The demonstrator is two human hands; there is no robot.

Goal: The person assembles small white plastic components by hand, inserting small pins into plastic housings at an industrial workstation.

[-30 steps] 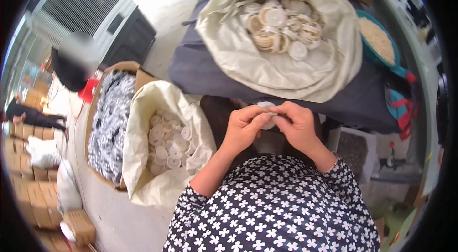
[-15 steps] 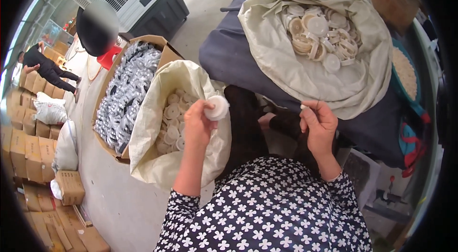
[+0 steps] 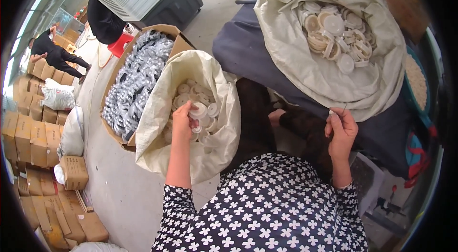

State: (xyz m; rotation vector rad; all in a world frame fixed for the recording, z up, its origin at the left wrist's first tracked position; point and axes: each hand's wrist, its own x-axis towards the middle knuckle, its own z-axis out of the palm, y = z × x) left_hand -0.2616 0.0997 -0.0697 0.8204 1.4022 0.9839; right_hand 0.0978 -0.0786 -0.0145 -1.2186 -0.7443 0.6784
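My left hand (image 3: pixel 182 121) is down in the mouth of a cream woven sack (image 3: pixel 155 111), its thumb and fingers closed at the edge of a white round plastic cap (image 3: pixel 198 110). Similar white caps and rings lie below and around it in the sack. On the right, my right hand (image 3: pixel 342 130) is raised beside the dark-covered table, with fingers pinched together. A thin, dark, pin-like thing (image 3: pixel 345 107) sticks up from them, and a small white bit shows at the thumb tip. What the white bit is, I cannot tell.
A larger open sack (image 3: pixel 286 28) of white and cream plastic rings lies on the dark cloth (image 3: pixel 238 42). A cardboard box (image 3: pixel 181 42) of silvery wrapped pieces stands left. Beyond are an air cooler (image 3: pixel 167 4), stacked cartons (image 3: pixel 47 142) and another person (image 3: pixel 55 56).
My left hand has gone from above the near sack's rim down into its mouth with the white cap. My right hand stays pinched. The whole view has shifted slightly.
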